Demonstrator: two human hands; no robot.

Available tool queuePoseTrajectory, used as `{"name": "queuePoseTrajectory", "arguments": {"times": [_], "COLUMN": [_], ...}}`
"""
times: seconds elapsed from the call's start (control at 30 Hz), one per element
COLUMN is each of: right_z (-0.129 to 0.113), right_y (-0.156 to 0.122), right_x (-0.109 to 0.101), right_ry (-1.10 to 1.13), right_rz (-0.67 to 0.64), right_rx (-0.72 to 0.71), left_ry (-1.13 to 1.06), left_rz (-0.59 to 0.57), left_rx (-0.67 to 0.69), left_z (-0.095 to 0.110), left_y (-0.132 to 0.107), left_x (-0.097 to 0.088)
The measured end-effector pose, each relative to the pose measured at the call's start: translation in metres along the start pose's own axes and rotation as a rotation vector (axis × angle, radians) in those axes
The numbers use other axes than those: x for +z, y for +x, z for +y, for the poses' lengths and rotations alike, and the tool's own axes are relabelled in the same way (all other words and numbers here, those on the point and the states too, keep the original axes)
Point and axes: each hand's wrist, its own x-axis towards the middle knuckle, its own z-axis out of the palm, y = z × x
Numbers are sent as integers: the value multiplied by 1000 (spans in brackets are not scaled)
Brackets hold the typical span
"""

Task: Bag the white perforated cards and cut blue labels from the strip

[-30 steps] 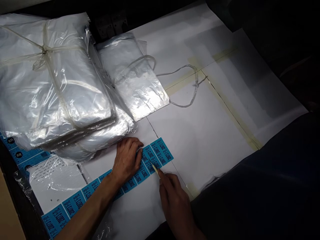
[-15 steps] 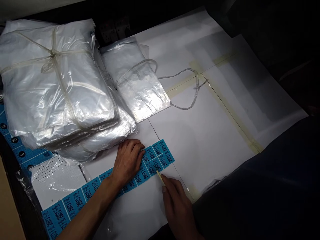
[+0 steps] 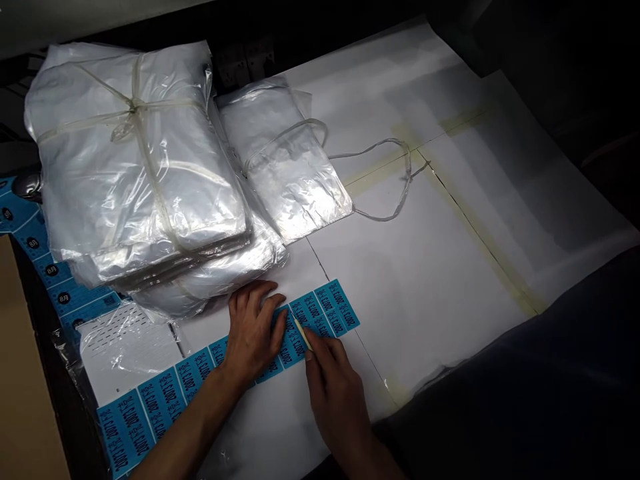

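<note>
A long strip of blue labels (image 3: 165, 403), printed with black characters and "20073", lies diagonally across the white paper. My left hand (image 3: 254, 337) rests palm-down over the strip, fingers bent and apart, some reaching past its upper edge. In my right hand (image 3: 336, 393) is a slim pale-yellow knife-like tool (image 3: 303, 335), pinched between thumb and fingers. Its tip meets the strip just right of my left hand, at or near a line between labels; whether it cuts into the strip I cannot tell. My left forearm hides part of the strip.
Tied stacks of clear plastic bags (image 3: 135, 173) stand at upper left, beside a smaller flat plastic packet (image 3: 290, 167) with a loose cord loop (image 3: 395, 217). More blue labels (image 3: 75, 297) and a white perforated sheet (image 3: 130, 353) lie left. A cardboard edge (image 3: 25, 373) borders them.
My right hand has moved left and up, carrying the tool's tip onto the strip beside my left hand. My left hand's fingers have spread slightly. The whole view has shifted a little.
</note>
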Motion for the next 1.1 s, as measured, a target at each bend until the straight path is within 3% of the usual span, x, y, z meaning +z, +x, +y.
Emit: {"name": "queuePoseTrajectory", "arguments": {"times": [1.1], "right_z": [3], "right_y": [2], "right_x": [7], "right_ry": [-25], "right_rz": [47], "right_rx": [-27], "left_ry": [-22], "left_rz": [5], "left_rx": [-12], "left_z": [-3], "left_y": [1], "left_x": [0]}}
